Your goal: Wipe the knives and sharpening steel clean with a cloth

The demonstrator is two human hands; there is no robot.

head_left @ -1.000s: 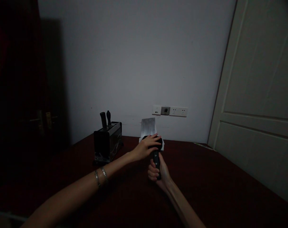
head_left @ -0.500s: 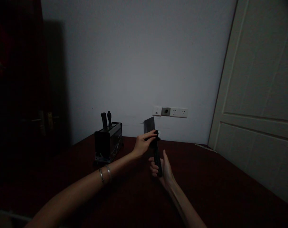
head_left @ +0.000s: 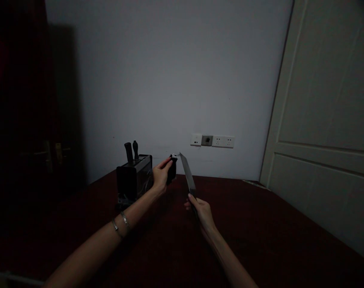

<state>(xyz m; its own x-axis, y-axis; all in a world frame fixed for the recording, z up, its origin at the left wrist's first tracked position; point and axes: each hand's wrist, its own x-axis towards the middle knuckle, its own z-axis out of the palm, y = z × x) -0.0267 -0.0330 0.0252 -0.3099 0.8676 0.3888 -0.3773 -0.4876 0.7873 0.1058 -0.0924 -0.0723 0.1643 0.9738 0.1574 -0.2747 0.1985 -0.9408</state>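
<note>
Left hand (head_left: 160, 175): up in the air over the desk (head_left: 244, 228), to the left of the knife, with its back turned mostly to us
Left grip: pinched together on a small black thing (head_left: 171, 172), with the thumb and fingers around its near side and top
Black thing: held up on a slant, with a bit of crumpled white stuff (head_left: 174, 155) poking out at its top; it is too dark to tell what it is
Right hand (head_left: 203, 211): lower down and closer to us, also up over the desk
Right grip: wrapped around the dark handle (head_left: 195, 209) of the knife, the thumb lying along the top near the blade; most of the handle is hidden by the hand
Knife (head_left: 188, 174): in the right hand, its gray blade pointing up and away and leaning left, turned so we see it almost from the side as a thin strip
Gap: the top of the blade is just beside the white stuff, and I cannot tell if they touch
Knife block (head_left: 127, 184): a dark box standing on the desk at the left, just behind the left hand, with two black handles (head_left: 128, 152) sticking up out of its top
Bracelets (head_left: 125, 220): two shiny bands on the left arm
Wall sockets (head_left: 223, 141): a row of plates on the pale wall (head_left: 169, 80), behind the knife and a bit to the right
</note>
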